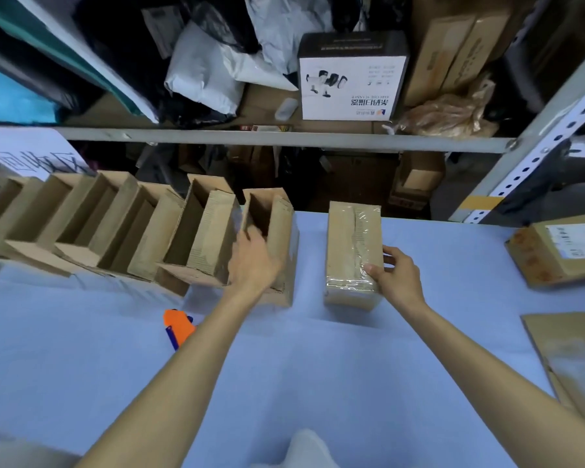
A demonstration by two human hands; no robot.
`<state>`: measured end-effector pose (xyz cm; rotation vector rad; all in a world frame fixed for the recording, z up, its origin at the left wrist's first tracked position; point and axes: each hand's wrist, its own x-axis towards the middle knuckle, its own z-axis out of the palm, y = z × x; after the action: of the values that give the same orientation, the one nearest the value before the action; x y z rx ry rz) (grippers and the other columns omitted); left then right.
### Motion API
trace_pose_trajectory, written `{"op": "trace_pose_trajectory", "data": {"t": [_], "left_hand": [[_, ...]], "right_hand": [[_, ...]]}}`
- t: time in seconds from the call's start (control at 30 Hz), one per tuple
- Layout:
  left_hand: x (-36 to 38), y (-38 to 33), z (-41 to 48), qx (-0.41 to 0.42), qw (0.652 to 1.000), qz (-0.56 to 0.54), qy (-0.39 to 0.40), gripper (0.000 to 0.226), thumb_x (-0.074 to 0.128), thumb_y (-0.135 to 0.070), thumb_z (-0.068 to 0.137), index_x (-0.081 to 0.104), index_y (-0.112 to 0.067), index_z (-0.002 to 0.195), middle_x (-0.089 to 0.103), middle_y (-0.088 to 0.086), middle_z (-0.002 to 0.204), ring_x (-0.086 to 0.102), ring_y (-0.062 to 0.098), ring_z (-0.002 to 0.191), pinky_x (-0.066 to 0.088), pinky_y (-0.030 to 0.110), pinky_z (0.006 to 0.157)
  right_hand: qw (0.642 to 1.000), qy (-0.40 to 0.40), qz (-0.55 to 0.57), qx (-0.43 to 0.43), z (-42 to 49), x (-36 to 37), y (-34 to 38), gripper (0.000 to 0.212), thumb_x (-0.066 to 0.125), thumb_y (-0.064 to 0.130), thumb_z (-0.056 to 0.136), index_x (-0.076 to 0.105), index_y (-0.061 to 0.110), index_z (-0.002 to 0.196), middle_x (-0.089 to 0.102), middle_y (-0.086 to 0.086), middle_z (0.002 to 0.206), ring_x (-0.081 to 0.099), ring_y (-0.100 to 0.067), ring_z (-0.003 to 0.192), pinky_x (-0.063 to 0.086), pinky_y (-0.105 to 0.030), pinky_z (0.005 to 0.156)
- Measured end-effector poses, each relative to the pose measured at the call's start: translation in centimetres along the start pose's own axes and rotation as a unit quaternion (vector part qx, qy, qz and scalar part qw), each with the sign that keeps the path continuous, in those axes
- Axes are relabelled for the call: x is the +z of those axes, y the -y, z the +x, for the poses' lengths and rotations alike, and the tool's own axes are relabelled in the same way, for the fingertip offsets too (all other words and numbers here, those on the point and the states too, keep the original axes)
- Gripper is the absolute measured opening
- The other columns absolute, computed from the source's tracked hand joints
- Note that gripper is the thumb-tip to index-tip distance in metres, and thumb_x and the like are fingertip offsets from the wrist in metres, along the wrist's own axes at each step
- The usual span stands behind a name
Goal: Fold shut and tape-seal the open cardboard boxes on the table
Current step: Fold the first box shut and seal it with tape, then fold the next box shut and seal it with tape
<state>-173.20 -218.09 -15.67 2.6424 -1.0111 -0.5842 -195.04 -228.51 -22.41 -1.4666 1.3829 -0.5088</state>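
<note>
A row of several open cardboard boxes runs along the far left of the blue table. My left hand grips the rightmost open box at its top edge, fingers reaching into the opening. To the right stands a closed box sealed with clear tape. My right hand holds its near right corner, thumb on the taped top. An orange and blue tape dispenser lies on the table, partly hidden behind my left forearm.
A labelled parcel sits at the right edge, with flat cardboard nearer me. A metal shelf rack with a white scanner box, bags and cartons stands right behind the table.
</note>
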Motion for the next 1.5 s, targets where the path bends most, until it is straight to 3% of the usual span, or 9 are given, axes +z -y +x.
{"op": "trace_pose_trajectory", "data": {"t": [0.1, 0.33, 0.53, 0.77, 0.87, 1.0, 1.13, 1.33, 1.5], "left_hand": [[1.6, 1.7, -0.5, -0.003, 0.995, 0.037, 0.088, 0.049, 0.062, -0.033, 0.091, 0.042, -0.008, 0.127, 0.056, 0.017, 0.127, 0.054, 0.038, 0.116, 0.045, 0.044, 0.089], [-1.5, 3.7, -2.1, 0.103, 0.994, -0.005, 0.026, 0.030, 0.060, -0.013, 0.082, 0.051, -0.009, 0.111, 0.062, 0.016, 0.109, 0.059, 0.040, 0.103, 0.042, 0.038, 0.070], [-5.3, 8.2, -5.8, 0.196, 0.979, 0.045, 0.039, 0.025, 0.060, -0.017, 0.081, 0.038, -0.017, 0.093, 0.061, 0.015, 0.100, 0.059, 0.040, 0.095, 0.036, 0.037, 0.065], [-8.9, 14.1, -9.9, 0.359, 0.928, 0.094, 0.015, 0.021, 0.057, -0.027, 0.087, 0.040, -0.019, 0.097, 0.065, 0.014, 0.094, 0.057, 0.043, 0.088, 0.035, 0.038, 0.064], [-9.7, 16.1, -11.7, 0.414, 0.903, 0.110, 0.020, 0.018, 0.056, -0.024, 0.086, 0.041, -0.021, 0.095, 0.065, 0.010, 0.089, 0.058, 0.039, 0.081, 0.036, 0.037, 0.062], [-8.5, 18.1, -14.3, 0.408, 0.904, 0.121, 0.044, 0.018, 0.057, -0.019, 0.084, 0.039, -0.022, 0.085, 0.065, 0.005, 0.088, 0.058, 0.036, 0.082, 0.045, 0.040, 0.067], [-6.1, 20.0, -17.5, 0.415, 0.909, 0.006, 0.043, 0.015, 0.055, -0.029, 0.090, 0.062, -0.018, 0.096, 0.065, -0.002, 0.095, 0.059, 0.020, 0.092, 0.039, 0.030, 0.069], [-4.1, 23.7, -20.0, 0.288, 0.939, -0.091, -0.167, 0.030, 0.060, -0.037, 0.084, 0.066, -0.023, 0.111, 0.052, -0.001, 0.117, 0.045, 0.017, 0.109, 0.042, 0.027, 0.091], [-4.8, 27.0, -19.3, 0.085, 0.976, -0.201, -0.014, 0.030, 0.070, -0.018, 0.080, 0.066, -0.029, 0.107, 0.050, -0.001, 0.114, 0.053, 0.015, 0.104, 0.041, 0.025, 0.087]], "right_hand": [[1.000, 0.005, -0.004, 0.004, -0.5, -0.1, 0.6, 0.049, 0.073, 0.017, 0.085, 0.055, 0.015, 0.131, 0.064, -0.003, 0.113, 0.065, -0.023, 0.097, 0.054, -0.034, 0.082], [0.995, -0.063, -0.068, 0.041, -3.1, 0.1, 2.4, 0.046, 0.051, 0.041, 0.097, 0.053, 0.010, 0.131, 0.063, -0.007, 0.114, 0.058, -0.024, 0.100, 0.046, -0.037, 0.087], [0.985, -0.142, -0.063, -0.080, -8.1, 4.9, 8.2, 0.034, 0.060, 0.031, 0.090, 0.057, 0.015, 0.120, 0.060, 0.003, 0.109, 0.057, -0.019, 0.105, 0.046, -0.035, 0.087], [0.992, -0.052, 0.040, -0.105, -13.5, 11.4, 14.5, 0.045, 0.070, 0.037, 0.086, 0.057, 0.011, 0.120, 0.061, -0.002, 0.109, 0.058, -0.012, 0.097, 0.043, -0.021, 0.072], [0.996, -0.014, -0.062, -0.060, -15.4, 12.3, 14.4, 0.032, 0.073, 0.021, 0.081, 0.057, 0.011, 0.106, 0.058, -0.002, 0.090, 0.054, -0.009, 0.077, 0.042, -0.025, 0.060], [0.994, -0.021, -0.103, -0.031, -18.0, 12.7, 11.7, 0.018, 0.060, -0.003, 0.077, 0.058, 0.003, 0.094, 0.054, -0.009, 0.076, 0.050, -0.021, 0.070, 0.037, -0.029, 0.057], [0.997, -0.035, -0.067, -0.022, -21.5, 12.4, 8.0, 0.015, 0.055, -0.007, 0.077, 0.061, 0.006, 0.081, 0.060, -0.011, 0.076, 0.054, -0.025, 0.072, 0.038, -0.029, 0.058], [0.995, -0.059, -0.074, 0.017, -25.4, 13.2, 3.7, 0.017, 0.051, -0.003, 0.075, 0.058, 0.011, 0.082, 0.062, -0.006, 0.080, 0.058, -0.031, 0.080, 0.045, -0.037, 0.066], [0.999, -0.040, -0.024, 0.027, -28.7, 14.9, 2.9, 0.014, 0.050, 0.006, 0.087, 0.056, 0.014, 0.097, 0.059, -0.005, 0.086, 0.059, -0.029, 0.083, 0.051, -0.045, 0.073]]}}
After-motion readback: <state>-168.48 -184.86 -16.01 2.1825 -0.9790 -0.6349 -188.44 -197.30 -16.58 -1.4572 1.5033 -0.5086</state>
